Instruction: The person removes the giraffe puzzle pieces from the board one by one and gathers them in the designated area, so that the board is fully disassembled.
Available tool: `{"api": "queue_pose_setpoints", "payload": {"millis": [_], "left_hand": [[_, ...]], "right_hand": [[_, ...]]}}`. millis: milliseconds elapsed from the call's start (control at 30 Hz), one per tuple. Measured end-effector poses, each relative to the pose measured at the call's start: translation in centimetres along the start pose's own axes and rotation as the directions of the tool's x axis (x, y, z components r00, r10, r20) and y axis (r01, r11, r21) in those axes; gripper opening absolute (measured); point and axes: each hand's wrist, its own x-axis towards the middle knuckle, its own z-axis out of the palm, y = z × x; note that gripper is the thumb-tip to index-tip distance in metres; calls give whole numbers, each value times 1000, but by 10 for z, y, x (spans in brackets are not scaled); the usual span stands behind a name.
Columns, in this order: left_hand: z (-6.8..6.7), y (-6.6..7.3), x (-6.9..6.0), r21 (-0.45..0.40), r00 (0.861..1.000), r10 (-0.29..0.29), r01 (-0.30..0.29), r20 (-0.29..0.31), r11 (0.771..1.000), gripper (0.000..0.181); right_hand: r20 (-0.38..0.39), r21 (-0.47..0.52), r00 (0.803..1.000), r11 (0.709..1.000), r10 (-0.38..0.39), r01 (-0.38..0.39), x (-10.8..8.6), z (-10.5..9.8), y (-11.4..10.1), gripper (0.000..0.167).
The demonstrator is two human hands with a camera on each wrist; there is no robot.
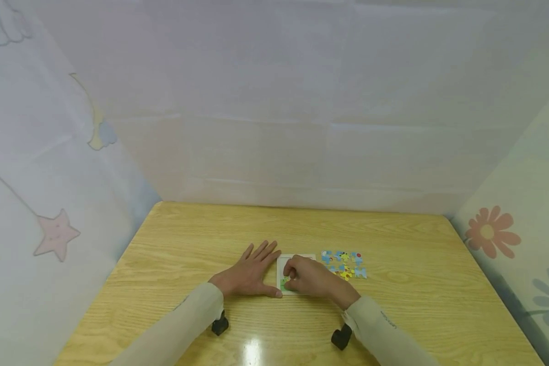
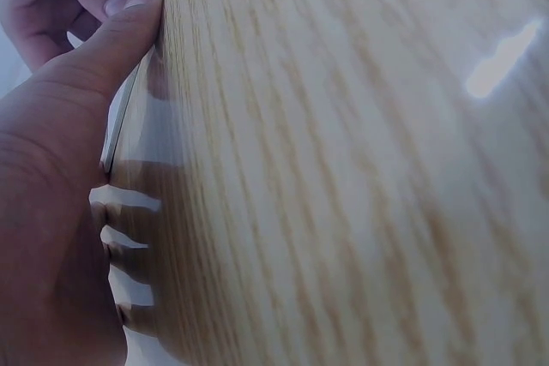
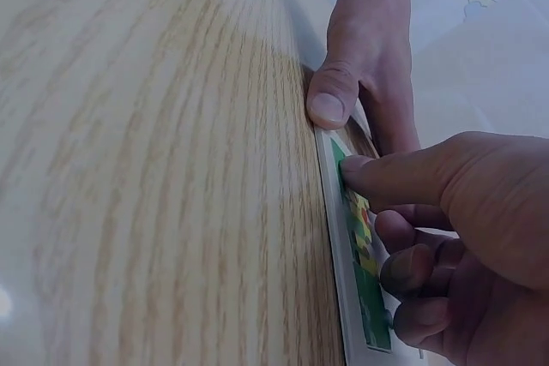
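A small white puzzle board (image 1: 308,255) lies flat on the wooden table, mostly covered by my hands. Fingers spread, my left hand (image 1: 251,277) rests beside its left edge, thumb on the near left corner. Over the board, my right hand (image 1: 313,277) has its fingers curled, and its thumb presses on a green puzzle piece (image 3: 338,160) by that corner. The right wrist view shows more green and coloured picture (image 3: 367,285) along the board's near side. I see nothing between the right thumb and curled fingers. In the left wrist view, the left thumb (image 2: 129,27) lies at the board's edge.
Loose puzzle pieces, several blue ones (image 1: 360,273) and yellow ones (image 1: 346,273), lie on the table right of the board. The wooden table (image 1: 201,229) reaches back to a pale cloth wall (image 1: 256,152), with printed cloth at both sides.
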Motion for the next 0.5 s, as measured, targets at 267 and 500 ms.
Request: {"api": "queue_pose_setpoints", "payload": {"millis": [267,500], "left_hand": [[-1,1,0,6,1000,0,0,-1,1000,113],[0,1,1,9,1000,0,0,-6,1000,113]], "right_hand": [[15,41,1000,999,28,-28,0,-1,-1,22],[13,62,1000,998,21,-22,-3,-1,-2,22]]}}
